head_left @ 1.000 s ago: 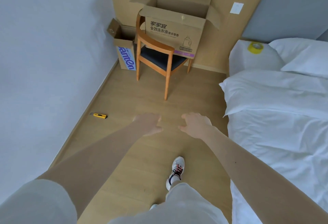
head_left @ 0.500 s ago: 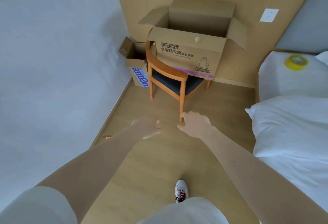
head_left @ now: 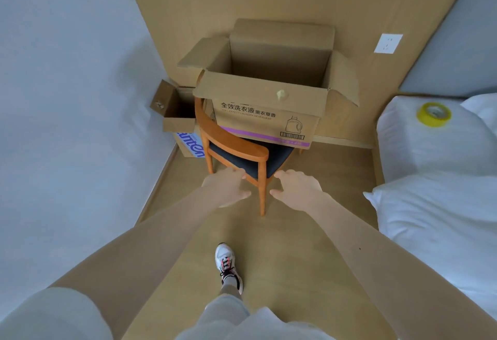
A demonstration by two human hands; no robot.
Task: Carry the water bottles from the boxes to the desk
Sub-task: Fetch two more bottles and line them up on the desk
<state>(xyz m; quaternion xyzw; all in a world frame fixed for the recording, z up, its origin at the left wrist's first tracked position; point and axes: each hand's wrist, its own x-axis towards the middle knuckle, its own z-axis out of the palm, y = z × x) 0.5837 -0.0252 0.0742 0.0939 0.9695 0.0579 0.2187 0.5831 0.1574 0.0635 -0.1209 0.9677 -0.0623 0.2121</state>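
While the left grip [head_left: 228, 187] and right grip [head_left: 297, 187] are being held out open and empty before the box [head_left: 269, 113] on the chair [head_left: 234, 146], no bottles are being shown; carrying is being judged unstarted.

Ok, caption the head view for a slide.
Both empty, the left hand and right hand reach toward the big box, open on the chair; a small box stands beside it.
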